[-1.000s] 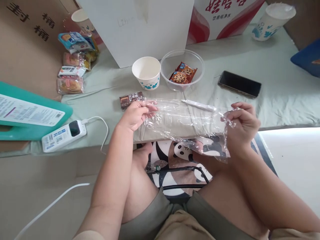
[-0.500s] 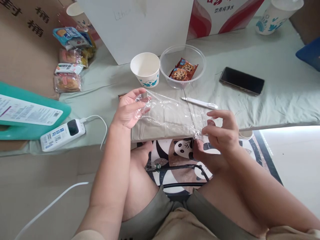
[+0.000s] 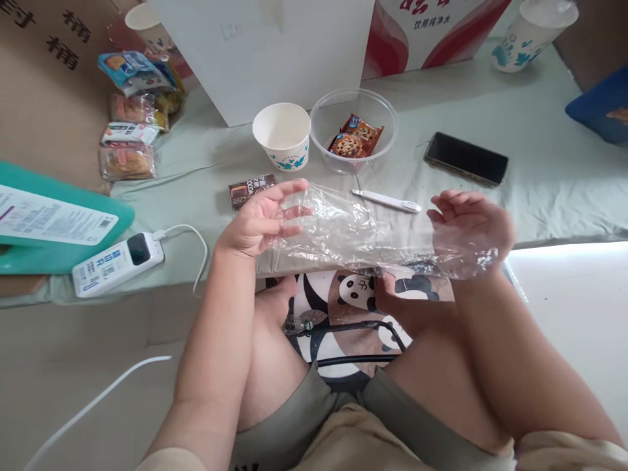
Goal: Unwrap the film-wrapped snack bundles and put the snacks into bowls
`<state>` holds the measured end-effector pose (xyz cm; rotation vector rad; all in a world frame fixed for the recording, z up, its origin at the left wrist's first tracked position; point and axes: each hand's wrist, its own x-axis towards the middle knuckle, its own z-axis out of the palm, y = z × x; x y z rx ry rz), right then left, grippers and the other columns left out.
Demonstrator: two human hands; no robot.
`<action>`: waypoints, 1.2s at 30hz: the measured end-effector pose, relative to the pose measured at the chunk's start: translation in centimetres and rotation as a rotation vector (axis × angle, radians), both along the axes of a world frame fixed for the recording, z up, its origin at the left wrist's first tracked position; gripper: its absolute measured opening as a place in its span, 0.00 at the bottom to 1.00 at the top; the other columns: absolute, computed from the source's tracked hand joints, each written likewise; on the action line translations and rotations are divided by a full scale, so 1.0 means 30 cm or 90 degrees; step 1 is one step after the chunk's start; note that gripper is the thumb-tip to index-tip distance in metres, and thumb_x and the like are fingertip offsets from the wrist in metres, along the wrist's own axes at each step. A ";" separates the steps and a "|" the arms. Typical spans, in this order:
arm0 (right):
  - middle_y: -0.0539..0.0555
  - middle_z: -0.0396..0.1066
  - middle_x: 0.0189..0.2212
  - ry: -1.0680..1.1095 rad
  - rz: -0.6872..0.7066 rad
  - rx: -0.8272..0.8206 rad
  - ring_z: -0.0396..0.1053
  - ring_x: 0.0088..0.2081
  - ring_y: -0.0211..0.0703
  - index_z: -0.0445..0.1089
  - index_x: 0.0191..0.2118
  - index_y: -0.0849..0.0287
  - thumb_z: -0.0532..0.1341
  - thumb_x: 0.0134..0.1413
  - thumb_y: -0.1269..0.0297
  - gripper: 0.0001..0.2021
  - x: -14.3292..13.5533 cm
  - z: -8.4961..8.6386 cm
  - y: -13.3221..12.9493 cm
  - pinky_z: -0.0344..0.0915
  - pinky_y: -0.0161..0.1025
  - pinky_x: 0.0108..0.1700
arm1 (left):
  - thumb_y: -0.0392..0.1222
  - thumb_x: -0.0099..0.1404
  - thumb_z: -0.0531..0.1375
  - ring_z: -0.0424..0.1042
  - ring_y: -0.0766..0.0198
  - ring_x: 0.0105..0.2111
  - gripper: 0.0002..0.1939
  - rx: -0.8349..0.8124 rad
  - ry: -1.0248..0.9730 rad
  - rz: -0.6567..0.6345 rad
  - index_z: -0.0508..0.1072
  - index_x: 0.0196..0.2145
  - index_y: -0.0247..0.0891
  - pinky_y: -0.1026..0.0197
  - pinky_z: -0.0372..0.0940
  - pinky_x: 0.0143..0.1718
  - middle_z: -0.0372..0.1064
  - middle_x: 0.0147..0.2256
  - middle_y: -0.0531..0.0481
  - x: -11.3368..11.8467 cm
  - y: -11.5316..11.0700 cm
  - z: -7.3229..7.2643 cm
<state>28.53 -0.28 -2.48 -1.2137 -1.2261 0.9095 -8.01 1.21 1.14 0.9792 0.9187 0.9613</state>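
Observation:
A thin sheet of clear plastic film [image 3: 338,226] stretches crumpled between my two hands above the table edge. My left hand [image 3: 258,222] holds its left end, the film caught about the thumb and fingers. My right hand [image 3: 473,226] is turned palm up with fingers loosely curled and apart; the film lies across its palm and wrist. Just beyond the film is a white utility knife [image 3: 386,201]. A brown cocoa snack packet [image 3: 248,190] lies behind my left hand. A paper bowl [image 3: 283,140] stands beside a clear plastic bowl [image 3: 385,147] holding brown cookie packets [image 3: 356,137].
A black phone [image 3: 466,159] lies at the right, with a paper cup [image 3: 527,39] behind it. To the left are wrapped snacks [image 3: 127,160], a green jug [image 3: 63,216] and a white power strip [image 3: 118,261] with its cable. White and red boxes stand at the back.
My right hand has moved right and turned palm up, its fingers loosening, and the film now lies over its palm and wrist. The cocoa packet has come into fuller view behind my left hand.

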 end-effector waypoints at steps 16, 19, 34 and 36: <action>0.48 0.73 0.24 -0.210 0.633 -0.291 0.68 0.25 0.35 0.72 0.38 0.60 0.64 0.57 0.59 0.09 -0.232 0.099 -0.072 0.63 0.36 0.31 | 0.29 0.53 0.67 0.80 0.56 0.42 0.19 0.038 -0.013 -0.296 0.82 0.42 0.43 0.62 0.77 0.33 0.71 0.60 0.44 0.059 0.014 -0.018; 0.45 0.68 0.18 -0.165 0.559 -0.317 0.62 0.18 0.32 0.70 0.37 0.59 0.63 0.58 0.58 0.09 -0.219 0.101 -0.074 0.56 0.34 0.24 | 0.26 0.48 0.67 0.80 0.60 0.40 0.27 0.055 0.006 -0.115 0.78 0.46 0.47 0.62 0.76 0.34 0.72 0.58 0.49 0.052 0.026 -0.030; 0.43 0.64 0.17 0.050 0.164 -0.235 0.64 0.19 0.34 0.65 0.35 0.54 0.66 0.58 0.52 0.13 -0.281 0.056 -0.027 0.62 0.35 0.23 | 0.31 0.45 0.70 0.67 0.71 0.23 0.30 -0.132 0.017 0.115 0.70 0.47 0.40 0.66 0.61 0.25 0.75 0.31 0.54 0.308 -0.014 -0.077; 0.43 0.64 0.17 0.042 0.150 -0.237 0.65 0.19 0.33 0.65 0.35 0.55 0.66 0.58 0.52 0.14 -0.279 0.054 -0.022 0.62 0.34 0.23 | 0.28 0.45 0.67 0.62 0.74 0.21 0.27 -0.111 0.022 0.207 0.70 0.44 0.39 0.67 0.56 0.22 0.71 0.28 0.57 0.292 0.004 -0.080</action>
